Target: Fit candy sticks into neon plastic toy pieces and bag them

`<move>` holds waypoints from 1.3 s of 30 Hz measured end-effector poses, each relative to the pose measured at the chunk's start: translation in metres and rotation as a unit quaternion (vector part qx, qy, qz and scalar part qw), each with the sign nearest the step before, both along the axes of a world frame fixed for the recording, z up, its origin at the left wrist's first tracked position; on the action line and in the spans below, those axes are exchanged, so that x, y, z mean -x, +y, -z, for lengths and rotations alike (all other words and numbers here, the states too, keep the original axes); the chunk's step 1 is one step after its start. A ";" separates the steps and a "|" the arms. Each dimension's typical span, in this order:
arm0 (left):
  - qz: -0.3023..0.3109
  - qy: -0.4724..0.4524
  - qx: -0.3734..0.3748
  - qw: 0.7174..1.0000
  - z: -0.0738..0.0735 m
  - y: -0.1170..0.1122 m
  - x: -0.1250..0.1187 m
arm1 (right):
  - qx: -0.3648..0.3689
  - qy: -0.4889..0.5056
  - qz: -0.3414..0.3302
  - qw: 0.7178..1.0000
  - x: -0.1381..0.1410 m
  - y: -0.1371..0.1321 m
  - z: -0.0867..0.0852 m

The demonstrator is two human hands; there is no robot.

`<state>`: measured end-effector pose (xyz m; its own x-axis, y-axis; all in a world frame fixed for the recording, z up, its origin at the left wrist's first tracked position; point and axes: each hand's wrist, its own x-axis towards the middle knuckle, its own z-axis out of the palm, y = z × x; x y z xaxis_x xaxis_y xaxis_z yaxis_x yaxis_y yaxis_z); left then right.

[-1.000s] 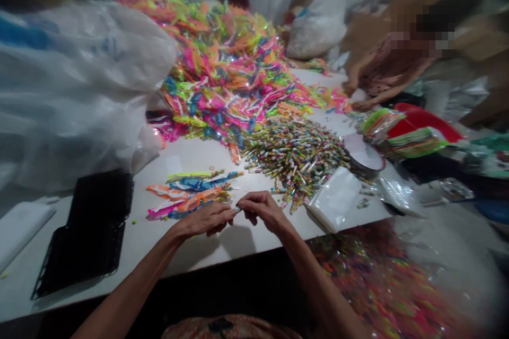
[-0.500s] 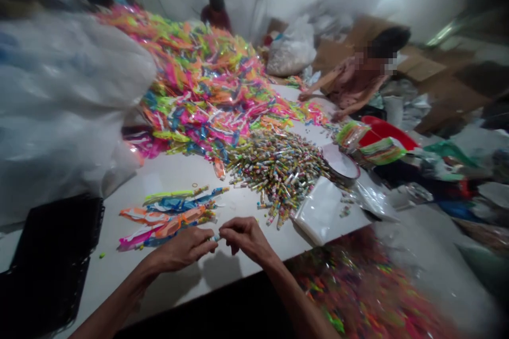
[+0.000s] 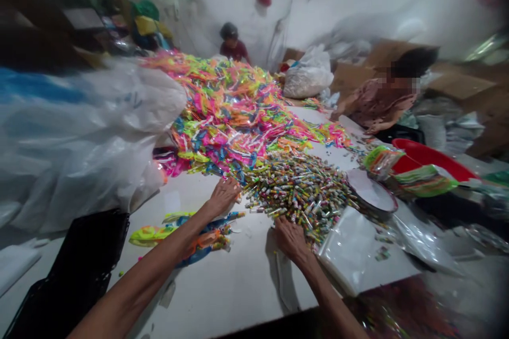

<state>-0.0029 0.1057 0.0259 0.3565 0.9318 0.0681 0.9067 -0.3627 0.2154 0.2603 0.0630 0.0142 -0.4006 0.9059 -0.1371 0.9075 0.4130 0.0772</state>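
My left hand (image 3: pixel 226 195) reaches to the near edge of a large heap of bright plastic strips (image 3: pixel 234 111). Its fingers are bent and close together over the heap's edge, and whatever lies between them is hidden. At the near side of a pile of small patterned tubes (image 3: pixel 302 185), my right hand (image 3: pixel 291 235) has its fingers curled in against the tubes. Their tips are not clear enough to show what they pinch. Beneath my left forearm lie several strips with tubes at their ends (image 3: pixel 210 238), in a loose row on the white table (image 3: pixel 238 280).
A big white plastic bag (image 3: pixel 115 122) and a black crate-like object (image 3: pixel 79 265) flank the left side. Clear plastic bags (image 3: pixel 350 249), a round white-bottomed tray (image 3: pixel 371 190) and a red basin (image 3: pixel 433 159) stand right. Two people sit beyond the heap.
My hands have separated from the small tube they held together. The left moved up to the strip heap, the right toward the tube pile. The view has tilted up.
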 end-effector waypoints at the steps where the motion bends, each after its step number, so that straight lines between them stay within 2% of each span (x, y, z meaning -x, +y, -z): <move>1: 0.011 -0.003 0.003 1.000 0.003 0.013 -0.007 | 0.002 0.001 0.003 1.000 0.002 -0.001 0.001; 4: 0.045 -0.021 -0.004 0.999 0.002 0.031 -0.018 | 0.016 0.049 0.035 0.998 0.002 -0.003 0.002; 6: 0.057 -0.040 -0.021 0.997 -0.005 0.026 -0.017 | 0.041 0.164 0.075 0.983 0.000 -0.002 -0.001; 7: 0.057 -0.054 -0.028 0.996 -0.010 0.021 -0.016 | 0.064 0.251 0.101 0.960 0.001 -0.001 -0.004; 8: 0.054 -0.069 -0.032 0.996 -0.015 0.013 -0.014 | 0.094 0.353 0.131 0.922 0.003 0.000 -0.009; 9: 0.047 -0.080 -0.036 0.995 -0.021 0.005 -0.013 | 0.132 0.458 0.162 0.864 0.007 0.001 -0.014; 11: 0.017 -0.128 -0.019 0.991 -0.032 -0.015 -0.013 | 0.205 0.633 0.217 0.714 0.021 0.001 -0.029; 12: -0.003 -0.177 0.012 0.984 -0.037 -0.026 -0.015 | 0.231 0.691 0.237 0.642 0.029 0.000 -0.038; 13: -0.017 -0.240 0.061 0.969 -0.041 -0.037 -0.016 | 0.249 0.732 0.246 0.584 0.037 -0.002 -0.046; 14: -0.026 -0.311 0.121 0.942 -0.044 -0.047 -0.018 | 0.260 0.760 0.248 0.541 0.045 -0.004 -0.055; 15: -0.029 -0.378 0.187 0.906 -0.047 -0.057 -0.021 | 0.264 0.778 0.247 0.514 0.052 -0.006 -0.062; 16: -0.027 -0.428 0.246 0.869 -0.048 -0.066 -0.023 | 0.264 0.789 0.243 0.499 0.058 -0.009 -0.068; 17: -0.021 -0.457 0.291 0.840 -0.048 -0.074 -0.024 | 0.262 0.795 0.237 0.493 0.062 -0.012 -0.072; 19: -0.008 -0.485 0.343 0.804 -0.047 -0.086 -0.026 | 0.267 0.792 0.224 0.501 0.067 -0.017 -0.075; 21: 0.003 -0.502 0.360 0.786 -0.045 -0.094 -0.026 | 0.285 0.779 0.213 0.516 0.068 -0.023 -0.072; 23: 0.012 -0.509 0.362 0.781 -0.045 -0.098 -0.025 | 0.301 0.771 0.210 0.521 0.067 -0.028 -0.067; 28: 0.020 -0.487 0.362 0.794 -0.053 -0.107 -0.022 | 0.304 0.765 0.217 0.524 0.068 -0.036 -0.063; 31: 0.024 -0.474 0.352 0.807 -0.054 -0.111 -0.021 | 0.287 0.752 0.209 0.555 0.070 -0.038 -0.067; 35: 0.012 -0.450 0.341 0.825 -0.048 -0.113 -0.021 | 0.259 0.732 0.179 0.605 0.071 -0.043 -0.072; 37: 0.015 -0.423 0.315 0.850 -0.045 -0.114 -0.022 | 0.269 0.729 0.170 0.606 0.070 -0.049 -0.071; 39: 0.035 -0.393 0.288 0.872 -0.043 -0.114 -0.022 | 0.281 0.734 0.173 0.594 0.071 -0.054 -0.067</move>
<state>0.0195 -0.0085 0.0686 0.4671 0.8705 -0.1550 0.3761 -0.0369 0.9259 0.1891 0.0086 0.0810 -0.2666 0.9449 -0.1899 -0.1345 -0.2316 -0.9635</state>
